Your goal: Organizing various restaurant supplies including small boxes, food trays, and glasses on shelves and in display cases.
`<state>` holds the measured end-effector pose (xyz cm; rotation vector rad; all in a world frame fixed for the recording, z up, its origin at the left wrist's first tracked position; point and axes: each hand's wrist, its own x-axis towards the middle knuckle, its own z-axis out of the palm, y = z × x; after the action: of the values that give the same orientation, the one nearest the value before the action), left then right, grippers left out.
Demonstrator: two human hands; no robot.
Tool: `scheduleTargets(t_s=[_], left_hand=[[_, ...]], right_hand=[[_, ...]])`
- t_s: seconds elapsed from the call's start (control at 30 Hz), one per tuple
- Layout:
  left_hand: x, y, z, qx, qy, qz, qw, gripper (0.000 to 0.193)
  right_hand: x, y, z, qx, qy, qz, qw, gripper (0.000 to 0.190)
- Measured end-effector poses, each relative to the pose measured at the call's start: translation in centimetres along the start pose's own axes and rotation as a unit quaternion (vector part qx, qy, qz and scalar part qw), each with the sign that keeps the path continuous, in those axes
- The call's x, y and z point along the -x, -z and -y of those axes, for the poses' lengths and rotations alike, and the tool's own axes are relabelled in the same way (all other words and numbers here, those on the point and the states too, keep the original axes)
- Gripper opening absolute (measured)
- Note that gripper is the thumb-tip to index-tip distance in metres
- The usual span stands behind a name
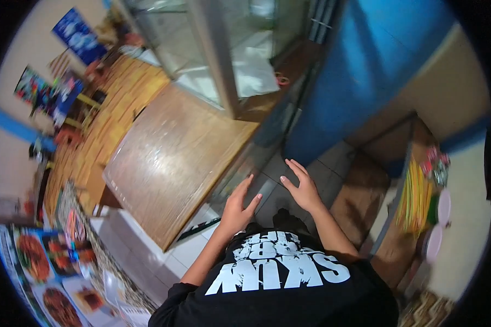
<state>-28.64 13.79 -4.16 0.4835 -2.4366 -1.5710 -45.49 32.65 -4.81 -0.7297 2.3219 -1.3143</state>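
Observation:
My left hand (240, 208) is held in the air in front of my body, thumb and fingers spread, with nothing in it. Just beyond it runs the edge of a brown wood-grain tabletop (167, 159), which the hand appears not to touch. Level with it, my right hand (302, 188) is also raised and empty, its fingers apart. Grey floor tiles (266, 196) show between and below the two hands. On the far end of the tabletop stands a glass display case (229, 73) with a white sheet inside.
A blue wall panel (352, 81) rises ahead to the right. A shelf (397, 261) at my right bears yellow straws (415, 200) and tubs with pink lids (433, 243). To the left lie a granite-patterned counter edge (118, 282) and a banner with food pictures (57, 278).

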Motion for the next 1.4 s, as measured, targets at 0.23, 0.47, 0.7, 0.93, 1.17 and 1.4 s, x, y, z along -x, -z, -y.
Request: scheduleTargets(t_s=[0.23,0.47,0.7,0.93,1.17,1.4], left_hand=[[-3.4,-2.2,-6.7,-0.095,-0.159,0.115,0.976,0.065],[-5.0,-8.0,-9.3,-0.088,-0.236,0.238,0.938,0.061],[-2.5,-15.7,-14.2,-0.080,-0.298,0.333,0.891,0.059],[3.1,-23.3,-18.9,-0.065,-0.363,0.441,0.818,0.053],[7.9,-28.4,-21.1,-0.062,-0.416,0.544,0.726,0.052],[10.2,-33.1,-23.0,0.004,-0.468,0.626,0.624,0.053]], right_hand=[[11.9,6.4,4.8,0.034,-0.072,-0.199,0.977,0.068],[21.2,7.9,3.8,-0.010,-0.110,-0.340,0.934,0.069],[29.7,9.9,2.8,0.028,-0.165,-0.441,0.882,0.067],[37.5,9.9,0.8,0.020,-0.192,-0.534,0.823,0.061],[42.9,8.8,1.7,-0.007,-0.237,-0.582,0.778,0.054],[44.7,7.4,2.8,-0.075,-0.289,-0.614,0.731,0.055]])
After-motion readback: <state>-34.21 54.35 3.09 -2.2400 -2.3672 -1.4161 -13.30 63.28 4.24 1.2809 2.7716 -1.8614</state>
